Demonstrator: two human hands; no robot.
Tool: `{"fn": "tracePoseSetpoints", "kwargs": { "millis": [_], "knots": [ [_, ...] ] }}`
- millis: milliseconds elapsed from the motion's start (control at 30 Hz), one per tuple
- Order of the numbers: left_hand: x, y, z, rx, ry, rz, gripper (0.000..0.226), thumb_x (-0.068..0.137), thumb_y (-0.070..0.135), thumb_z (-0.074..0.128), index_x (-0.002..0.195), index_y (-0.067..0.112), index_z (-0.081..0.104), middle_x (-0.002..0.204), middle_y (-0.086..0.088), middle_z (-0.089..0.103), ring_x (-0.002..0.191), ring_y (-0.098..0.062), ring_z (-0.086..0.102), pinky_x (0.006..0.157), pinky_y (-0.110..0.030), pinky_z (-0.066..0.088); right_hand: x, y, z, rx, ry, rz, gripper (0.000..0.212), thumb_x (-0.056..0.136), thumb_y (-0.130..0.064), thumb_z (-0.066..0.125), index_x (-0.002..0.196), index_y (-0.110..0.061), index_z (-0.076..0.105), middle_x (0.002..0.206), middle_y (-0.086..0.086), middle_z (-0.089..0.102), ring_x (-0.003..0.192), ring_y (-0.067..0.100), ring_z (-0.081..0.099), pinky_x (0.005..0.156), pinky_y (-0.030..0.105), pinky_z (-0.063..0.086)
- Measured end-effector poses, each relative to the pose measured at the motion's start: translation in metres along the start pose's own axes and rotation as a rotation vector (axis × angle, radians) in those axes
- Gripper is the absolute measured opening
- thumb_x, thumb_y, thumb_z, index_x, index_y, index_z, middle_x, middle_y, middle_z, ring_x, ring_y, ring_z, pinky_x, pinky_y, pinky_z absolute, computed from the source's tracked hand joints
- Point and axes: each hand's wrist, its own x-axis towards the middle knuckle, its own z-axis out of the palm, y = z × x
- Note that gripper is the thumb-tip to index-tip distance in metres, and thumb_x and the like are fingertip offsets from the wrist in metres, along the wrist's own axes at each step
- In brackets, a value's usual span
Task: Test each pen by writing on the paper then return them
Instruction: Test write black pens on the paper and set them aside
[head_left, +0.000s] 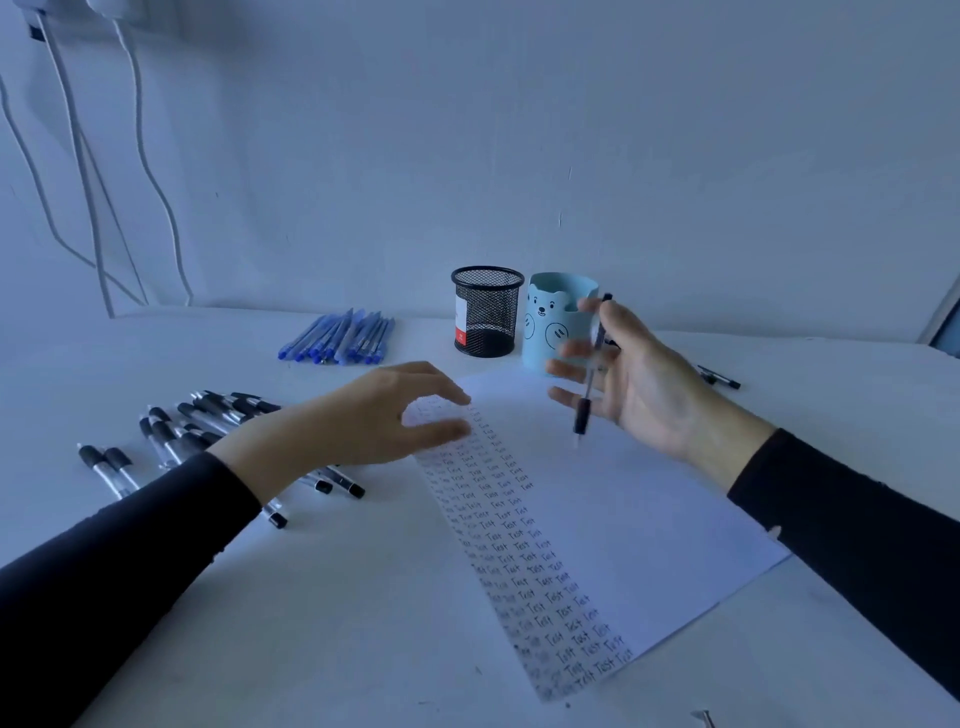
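Note:
A white sheet of paper (623, 519) lies on the table, its left strip filled with rows of the word "Test". My right hand (644, 384) holds a black pen (589, 384) above the paper's far end, tip pointing down, clear of the sheet. My left hand (374, 421) hovers over the paper's top left corner, fingers relaxed and slightly blurred, holding nothing. Several black pens (208, 421) lie in a loose pile to the left, partly hidden under my left arm. Several blue pens (343, 338) lie further back.
A black mesh pen cup (487, 312) and a light blue bear-face holder (556, 322) stand behind the paper. One black pen (719, 376) lies right of my right hand. White cables (78, 156) hang down the wall at the left.

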Motion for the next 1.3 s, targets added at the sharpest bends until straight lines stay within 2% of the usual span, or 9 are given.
{"fn": "tracePoseSetpoints", "kwargs": {
  "millis": [100, 267, 500, 567, 733, 833, 1000, 1133, 1300],
  "knots": [
    [-0.002, -0.001, 0.003, 0.017, -0.126, -0.077, 0.067, 0.076, 0.072, 0.054, 0.135, 0.041, 0.049, 0.14, 0.023, 0.044, 0.118, 0.008, 0.041, 0.096, -0.009, 0.027, -0.004, -0.008, 0.0, 0.069, -0.049, 0.162, 0.043, 0.094, -0.063, 0.041, 0.117, -0.035, 0.064, 0.06, -0.004, 0.029, 0.047, 0.012, 0.024, 0.045, 0.022, 0.026],
    [-0.004, -0.003, 0.003, 0.036, -0.208, -0.136, 0.073, 0.073, 0.076, 0.055, 0.138, 0.044, 0.044, 0.148, 0.02, 0.035, 0.124, 0.006, 0.031, 0.106, -0.019, 0.019, -0.01, -0.012, 0.002, 0.144, -0.063, 0.255, 0.059, 0.084, -0.063, 0.04, 0.107, -0.016, 0.068, 0.042, -0.009, 0.012, 0.042, 0.012, 0.003, 0.043, 0.022, 0.006],
    [-0.004, -0.002, 0.002, 0.018, -0.229, -0.156, 0.077, 0.069, 0.078, 0.053, 0.138, 0.045, 0.042, 0.149, 0.02, 0.033, 0.127, 0.004, 0.03, 0.108, -0.021, 0.019, -0.013, -0.011, 0.011, 0.036, -0.063, 0.162, 0.051, 0.077, -0.067, 0.053, 0.095, -0.02, 0.064, 0.051, -0.009, 0.028, 0.032, 0.004, 0.014, 0.035, 0.018, 0.009],
    [-0.004, -0.003, 0.002, 0.013, -0.23, -0.159, 0.077, 0.069, 0.079, 0.053, 0.138, 0.046, 0.042, 0.148, 0.021, 0.033, 0.126, 0.004, 0.03, 0.107, -0.021, 0.02, -0.012, -0.007, 0.013, 0.01, -0.085, 0.118, 0.032, 0.092, -0.048, 0.052, 0.103, -0.02, 0.062, 0.052, -0.01, 0.035, 0.032, 0.002, 0.017, 0.035, 0.016, 0.012],
    [-0.003, -0.006, 0.003, 0.017, -0.238, -0.157, 0.08, 0.067, 0.085, 0.05, 0.137, 0.048, 0.041, 0.148, 0.022, 0.033, 0.13, 0.002, 0.032, 0.108, -0.022, 0.022, -0.014, 0.0, 0.01, -0.04, -0.24, 0.281, 0.048, 0.102, -0.039, 0.027, 0.119, -0.008, 0.061, 0.072, 0.016, 0.071, 0.058, 0.025, 0.067, 0.053, 0.028, 0.055],
    [-0.003, -0.005, 0.003, 0.03, -0.247, -0.159, 0.078, 0.068, 0.082, 0.05, 0.138, 0.048, 0.04, 0.148, 0.021, 0.033, 0.128, 0.002, 0.032, 0.107, -0.023, 0.022, -0.018, 0.007, 0.013, -0.347, -0.266, 0.317, 0.067, 0.101, -0.054, 0.019, 0.117, -0.008, 0.065, 0.063, 0.017, 0.066, 0.048, 0.023, 0.059, 0.045, 0.025, 0.046],
    [-0.004, -0.005, 0.003, 0.033, -0.221, -0.161, 0.076, 0.069, 0.081, 0.052, 0.136, 0.048, 0.042, 0.146, 0.023, 0.035, 0.131, 0.002, 0.032, 0.107, -0.021, 0.021, -0.022, 0.013, 0.019, -0.382, -0.359, 0.221, 0.057, 0.092, -0.052, 0.046, 0.114, -0.002, 0.065, 0.099, 0.02, 0.071, 0.078, 0.023, 0.068, 0.063, 0.028, 0.056],
    [-0.004, -0.005, 0.003, 0.017, -0.228, -0.163, 0.077, 0.068, 0.082, 0.052, 0.136, 0.048, 0.043, 0.147, 0.022, 0.035, 0.132, 0.0, 0.032, 0.11, -0.025, 0.023, -0.025, 0.023, 0.021, -0.653, -0.21, 0.043, 0.031, 0.07, -0.042, 0.076, 0.075, -0.015, 0.061, 0.061, 0.001, 0.062, 0.053, 0.013, 0.052, 0.048, 0.02, 0.041],
    [-0.004, -0.006, 0.003, 0.024, -0.222, -0.156, 0.077, 0.068, 0.082, 0.051, 0.137, 0.047, 0.043, 0.147, 0.021, 0.036, 0.134, 0.0, 0.032, 0.114, -0.028, 0.023, -0.033, 0.03, 0.028, -0.803, -0.211, -0.035, 0.03, 0.083, -0.036, 0.075, 0.065, -0.015, 0.064, 0.06, 0.005, 0.068, 0.048, 0.009, 0.054, 0.047, 0.018, 0.04]
  ]
}}
